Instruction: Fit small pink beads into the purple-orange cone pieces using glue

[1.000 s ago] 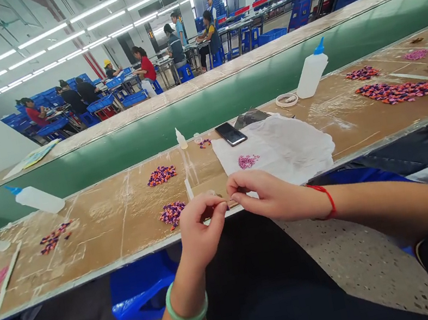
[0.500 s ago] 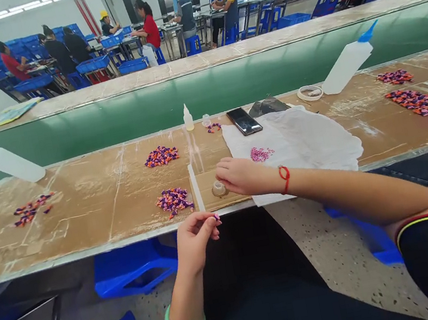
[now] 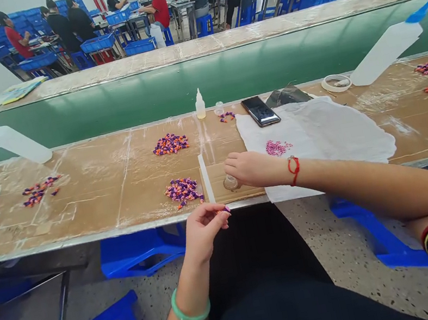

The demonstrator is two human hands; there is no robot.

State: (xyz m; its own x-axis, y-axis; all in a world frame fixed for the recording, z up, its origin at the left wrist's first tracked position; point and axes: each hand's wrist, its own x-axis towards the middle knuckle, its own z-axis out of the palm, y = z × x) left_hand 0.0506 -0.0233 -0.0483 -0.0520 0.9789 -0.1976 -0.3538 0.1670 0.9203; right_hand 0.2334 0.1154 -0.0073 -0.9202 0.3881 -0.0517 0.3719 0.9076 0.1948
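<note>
Between thumb and fingertips, my left hand (image 3: 207,230) pinches a small purple piece (image 3: 226,210) just off the table's front edge. My right hand (image 3: 251,169) is closed beside a small clear cup (image 3: 230,182) on a cardboard patch; its fingertips face away, so anything in them is hidden. Left of the cup lies a white strip (image 3: 206,178), with a pile of purple and orange pieces (image 3: 183,191) beside it. Another such pile (image 3: 170,143) sits farther back. Tiny pink bits (image 3: 277,147) are spread on a white cloth (image 3: 317,133) under my right wrist.
A small dropper bottle (image 3: 200,106), a black phone (image 3: 260,111) and a tape roll (image 3: 336,83) stand along the back. Large blue-tipped bottles (image 3: 21,144) lean at both sides. Blue stools (image 3: 143,252) are below the table (image 3: 93,203); several people work beyond the green divider (image 3: 145,100).
The view has tilted down and turned a little left, so the table things appear farther right. My left hand keeps its pinch, and my right hand stays by the cup.
</note>
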